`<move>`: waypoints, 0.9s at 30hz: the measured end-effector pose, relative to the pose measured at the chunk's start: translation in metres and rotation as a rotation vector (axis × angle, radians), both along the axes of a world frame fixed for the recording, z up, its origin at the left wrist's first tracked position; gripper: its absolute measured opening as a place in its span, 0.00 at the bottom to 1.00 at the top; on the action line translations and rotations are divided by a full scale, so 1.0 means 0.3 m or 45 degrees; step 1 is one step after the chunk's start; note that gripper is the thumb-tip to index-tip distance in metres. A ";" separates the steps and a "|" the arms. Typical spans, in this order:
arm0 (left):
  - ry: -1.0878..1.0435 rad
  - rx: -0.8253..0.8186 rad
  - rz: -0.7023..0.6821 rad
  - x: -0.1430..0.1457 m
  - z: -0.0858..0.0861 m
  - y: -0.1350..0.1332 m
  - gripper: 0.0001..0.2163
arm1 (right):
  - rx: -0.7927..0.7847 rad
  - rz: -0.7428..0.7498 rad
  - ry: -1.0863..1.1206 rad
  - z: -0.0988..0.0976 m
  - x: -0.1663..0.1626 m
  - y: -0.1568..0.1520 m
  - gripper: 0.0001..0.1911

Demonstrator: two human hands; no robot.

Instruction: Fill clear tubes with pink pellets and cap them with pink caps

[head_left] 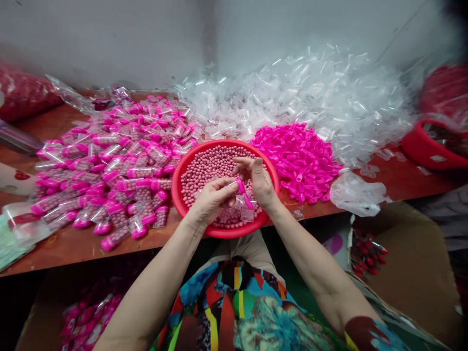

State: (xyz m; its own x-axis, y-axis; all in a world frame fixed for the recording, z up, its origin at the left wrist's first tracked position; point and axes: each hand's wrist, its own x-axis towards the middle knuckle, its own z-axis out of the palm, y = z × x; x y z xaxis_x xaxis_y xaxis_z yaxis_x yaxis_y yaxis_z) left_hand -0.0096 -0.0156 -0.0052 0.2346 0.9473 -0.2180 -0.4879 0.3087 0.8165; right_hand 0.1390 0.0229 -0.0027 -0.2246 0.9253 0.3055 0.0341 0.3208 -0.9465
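Observation:
Over the red basin (176, 187), my left hand (215, 197) pinches a bright pink plastic cap (240, 186) between thumb and fingertips. My right hand (259, 181) hovers just beside it, fingers loosely bent and apart, with nothing visible in them. Small round pink beads (204, 168) fill the basin. Just below the pinched cap, a second pink piece (248, 201) shows above the beads; whether the two touch I cannot tell. Some clear plastic containers (247, 214) rest on the beads at the near side, partly hidden by my left hand.
Left of the basin lies a wide heap of bead-filled, pink-capped containers (124, 165). Loose pink caps (298, 161) are piled at right, clear empty containers (292, 97) behind. A clear plastic bag (356, 194) sits at the table edge, another red basin (435, 151) far right.

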 end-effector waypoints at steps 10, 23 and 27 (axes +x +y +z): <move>-0.339 -0.161 0.268 -0.043 -0.015 0.043 0.08 | -0.021 0.164 -0.144 0.015 0.091 -0.064 0.20; -0.058 -0.054 -0.001 -0.029 0.002 0.014 0.14 | -0.131 0.107 -0.061 0.027 0.014 -0.028 0.16; 0.064 0.039 0.019 -0.026 -0.022 0.013 0.13 | -0.147 0.107 -0.116 -0.019 0.018 -0.017 0.17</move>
